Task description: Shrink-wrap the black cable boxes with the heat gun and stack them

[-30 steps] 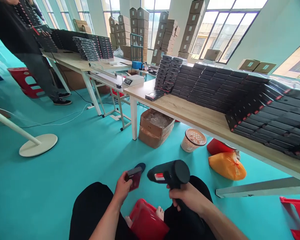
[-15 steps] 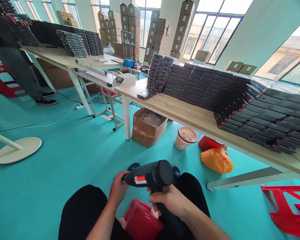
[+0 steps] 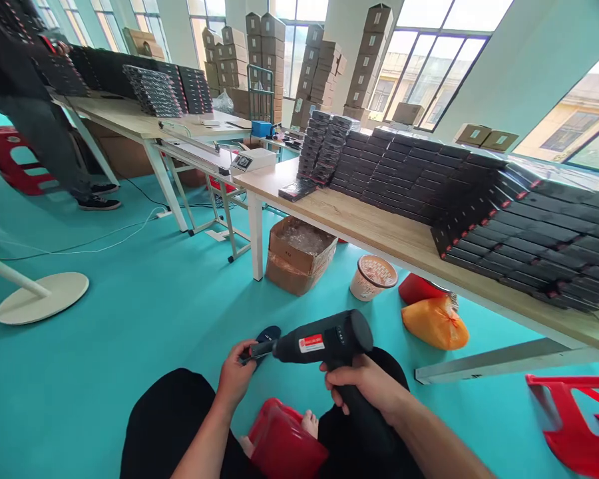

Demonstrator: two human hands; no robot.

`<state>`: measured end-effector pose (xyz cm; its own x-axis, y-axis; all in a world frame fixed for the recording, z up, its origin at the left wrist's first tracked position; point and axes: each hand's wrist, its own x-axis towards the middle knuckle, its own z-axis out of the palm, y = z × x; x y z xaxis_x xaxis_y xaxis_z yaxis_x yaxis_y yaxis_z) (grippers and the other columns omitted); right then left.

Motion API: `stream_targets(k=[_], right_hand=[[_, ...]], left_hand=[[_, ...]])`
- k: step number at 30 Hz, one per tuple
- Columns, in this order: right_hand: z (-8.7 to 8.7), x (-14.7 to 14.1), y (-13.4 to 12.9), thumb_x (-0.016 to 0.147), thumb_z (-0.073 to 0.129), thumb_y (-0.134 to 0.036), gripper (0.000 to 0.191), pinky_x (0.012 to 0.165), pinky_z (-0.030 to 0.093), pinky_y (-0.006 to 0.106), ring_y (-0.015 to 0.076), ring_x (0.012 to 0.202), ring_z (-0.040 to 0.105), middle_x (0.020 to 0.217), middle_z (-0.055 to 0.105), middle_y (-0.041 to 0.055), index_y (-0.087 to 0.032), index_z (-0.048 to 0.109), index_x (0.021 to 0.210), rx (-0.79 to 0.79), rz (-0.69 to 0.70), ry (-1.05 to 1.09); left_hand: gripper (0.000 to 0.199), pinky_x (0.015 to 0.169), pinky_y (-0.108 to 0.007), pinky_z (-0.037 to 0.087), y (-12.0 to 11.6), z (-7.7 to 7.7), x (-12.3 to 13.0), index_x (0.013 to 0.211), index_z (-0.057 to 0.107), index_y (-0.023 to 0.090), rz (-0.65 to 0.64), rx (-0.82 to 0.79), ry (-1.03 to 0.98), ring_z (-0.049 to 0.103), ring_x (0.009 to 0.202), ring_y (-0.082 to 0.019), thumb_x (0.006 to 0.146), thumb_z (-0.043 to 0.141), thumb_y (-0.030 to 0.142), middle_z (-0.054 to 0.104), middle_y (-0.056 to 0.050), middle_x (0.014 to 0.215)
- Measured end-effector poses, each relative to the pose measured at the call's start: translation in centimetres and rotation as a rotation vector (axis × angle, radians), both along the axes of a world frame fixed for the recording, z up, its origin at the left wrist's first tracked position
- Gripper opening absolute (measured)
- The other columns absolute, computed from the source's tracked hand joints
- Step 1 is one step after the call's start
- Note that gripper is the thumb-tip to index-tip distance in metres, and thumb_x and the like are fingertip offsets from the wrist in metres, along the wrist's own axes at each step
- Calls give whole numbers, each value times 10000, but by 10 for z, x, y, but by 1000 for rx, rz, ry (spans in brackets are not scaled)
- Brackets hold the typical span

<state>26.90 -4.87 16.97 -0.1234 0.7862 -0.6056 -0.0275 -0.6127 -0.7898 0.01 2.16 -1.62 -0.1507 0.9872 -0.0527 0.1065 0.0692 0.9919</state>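
A black heat gun (image 3: 324,340) with a red and white label is in my right hand (image 3: 367,386), whose fingers wrap round its handle. Its body lies nearly level, with the nozzle toward my left hand (image 3: 234,376). Pinched in the left fingers is a small, flat, dark object with a shiny edge (image 3: 248,354); its kind I cannot make out. The nozzle tip is close to this object; whether they touch is unclear. Below the hands, between my knees, stands a red plastic stool (image 3: 289,439).
Stacked black boxes (image 3: 394,173) fill much of the wooden table (image 3: 359,209) ahead. Beneath it are an open carton (image 3: 297,259), a wastebasket (image 3: 372,279) and an orange bag (image 3: 436,322). A red stool (image 3: 574,419) is at right. Another person (image 3: 54,126) stands far left.
The heat gun and my right hand have moved right and slightly up, away from my left hand. More of the small object in the left fingers shows now.
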Motion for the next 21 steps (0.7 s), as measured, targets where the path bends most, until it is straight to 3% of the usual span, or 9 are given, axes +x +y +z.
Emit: stream_targets(k=[4,9,13,17,21], right_hand=[[1,-6,-3,644,697,-273,280,507,395,278,128,435,507,501,626,-14,-152,647,892,18,-10,-18],[1,-8,-4,637,723,-272,292,510,411,284,141,464,528,510,631,-2,-141,664,891,37,7,23],[4,-1,0,659,732,-302,282,506,428,273,135,516,543,582,630,-6,-145,666,884,67,-73,51],[15,-5,8,648,758,-308,326,502,448,268,141,558,584,688,657,5,-145,680,919,57,-11,162],[23,-19,6,650,759,-240,271,482,440,268,149,509,570,600,649,-5,-151,677,892,42,118,207]], left_hand=[[331,878,-371,478,0,1,1,884,778,216,3,4,0,625,868,-244,576,664,260,740,-46,915],[308,861,-355,473,-4,17,2,846,774,213,12,-53,-92,627,873,-260,546,701,224,728,-38,850],[274,705,-310,473,-7,22,2,847,732,187,50,-233,-372,624,765,-231,582,674,224,702,-21,772],[177,584,-301,461,-4,16,4,805,654,178,85,-437,-628,615,622,-209,636,614,211,649,-15,669],[165,531,-318,482,0,14,6,825,642,173,81,-531,-740,595,541,-203,697,551,221,629,-28,631]])
